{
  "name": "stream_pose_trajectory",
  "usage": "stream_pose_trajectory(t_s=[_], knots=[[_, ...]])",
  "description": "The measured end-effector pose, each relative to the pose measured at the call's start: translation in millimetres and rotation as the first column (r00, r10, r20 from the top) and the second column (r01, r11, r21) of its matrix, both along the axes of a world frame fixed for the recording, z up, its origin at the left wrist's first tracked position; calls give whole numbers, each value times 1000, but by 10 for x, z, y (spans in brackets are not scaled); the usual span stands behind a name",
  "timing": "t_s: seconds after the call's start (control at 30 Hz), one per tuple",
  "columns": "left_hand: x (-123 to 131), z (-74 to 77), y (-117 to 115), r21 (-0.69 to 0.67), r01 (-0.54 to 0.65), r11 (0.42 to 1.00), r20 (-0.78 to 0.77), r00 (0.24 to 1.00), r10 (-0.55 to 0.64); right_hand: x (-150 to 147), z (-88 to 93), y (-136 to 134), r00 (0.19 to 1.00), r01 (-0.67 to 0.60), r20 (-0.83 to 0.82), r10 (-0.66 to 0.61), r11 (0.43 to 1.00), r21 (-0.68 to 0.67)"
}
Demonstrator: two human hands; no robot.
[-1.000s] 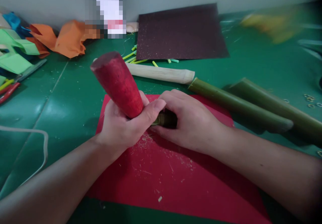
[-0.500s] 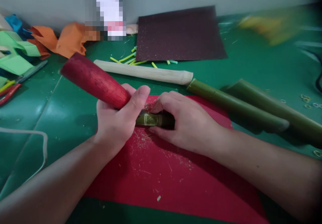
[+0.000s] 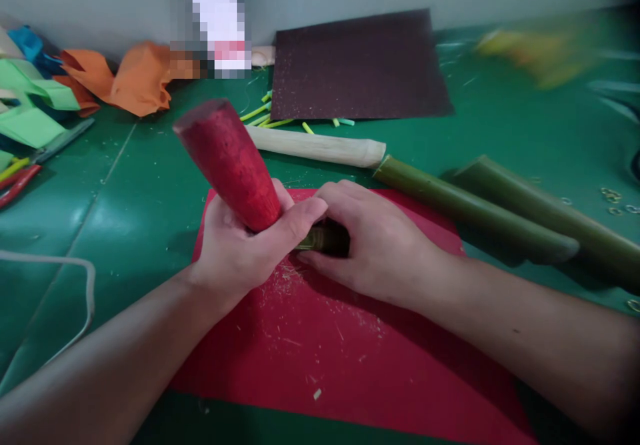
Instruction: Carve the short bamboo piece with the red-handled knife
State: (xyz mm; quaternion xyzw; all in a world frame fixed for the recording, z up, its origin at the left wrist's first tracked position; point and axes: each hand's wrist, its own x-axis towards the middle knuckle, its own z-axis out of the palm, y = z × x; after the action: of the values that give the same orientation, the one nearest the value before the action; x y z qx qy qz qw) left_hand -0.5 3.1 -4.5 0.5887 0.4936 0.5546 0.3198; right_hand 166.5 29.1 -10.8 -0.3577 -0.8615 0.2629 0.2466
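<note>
My left hand point(image 3: 250, 245) is closed round the lower end of a thick red wooden handle point(image 3: 233, 168). The handle slants up and to the left; its working end is hidden behind the fingers. Under my left thumb lies a short piece of green bamboo point(image 3: 320, 238), partly covered. My right hand point(image 3: 375, 245) grips this bamboo from the right, thumb on the near side and fingers on the far side. Both hands are close together over a red sheet point(image 3: 320, 345), which has fine pale shavings scattered on it.
Behind the hands lie a pale stripped stick point(image 3: 320, 146) and two green bamboo lengths point(image 3: 475, 205). A dark brown sheet point(image 3: 360, 65) lies at the back, near yellow-green bits. Red-handled scissors point(image 3: 20, 185), orange paper point(image 3: 143, 78) and light green paper point(image 3: 30, 121) are at left. Small rings point(image 3: 610, 195) lie right.
My left hand has shifted right along the bamboo, and the red handle has swung more upright. Less of the bamboo shows now. My right hand has stayed nearly in place.
</note>
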Motion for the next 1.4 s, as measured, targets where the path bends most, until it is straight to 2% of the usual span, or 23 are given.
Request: stream_pose_trajectory(t_s=[0.2, 0.33, 0.43, 0.53, 0.6, 0.8, 0.9, 1.17, 1.4], knots=[[-19, -22, 7, -24, -6, 1000, 14, 1000, 6, 0, 4, 0, 1000, 11, 10, -11, 1000, 5], [-4, -30, -3, 24, -17, 1000, 6, 1000, 17, 0, 11, 0, 1000, 12, 7, -13, 1000, 12], [21, -30, 13, 46, -90, 995, 37, 995, 89, -3, 16, -5, 1000, 22, 2, -22, 1000, 6], [39, -15, 50, -24, -197, 980, 125, 972, 199, -10, 22, -13, 1000, 22, 17, -22, 1000, -10], [35, -2, 62, -38, -212, 977, 141, 966, 215, -15, 26, -19, 999, 22, 23, -22, 1000, -12], [-15, -3, 11, 7, -55, 998, 107, 993, 54, -24, 30, -22, 1000, 20, 2, -20, 999, -26], [-6, -2, -7, 2, -46, 999, 101, 994, 46, -19, 24, -18, 1000, 22, -2, -23, 999, -34], [3, 35, -14, 52, 22, 998, -45, 999, -20, -11, 14, -14, 1000, 14, 3, -14, 1000, -9], [-14, -33, 19, 140, 15, 990, -58, 998, -6, -18, 2, -10, 1000, 16, -4, -16, 1000, -6]])
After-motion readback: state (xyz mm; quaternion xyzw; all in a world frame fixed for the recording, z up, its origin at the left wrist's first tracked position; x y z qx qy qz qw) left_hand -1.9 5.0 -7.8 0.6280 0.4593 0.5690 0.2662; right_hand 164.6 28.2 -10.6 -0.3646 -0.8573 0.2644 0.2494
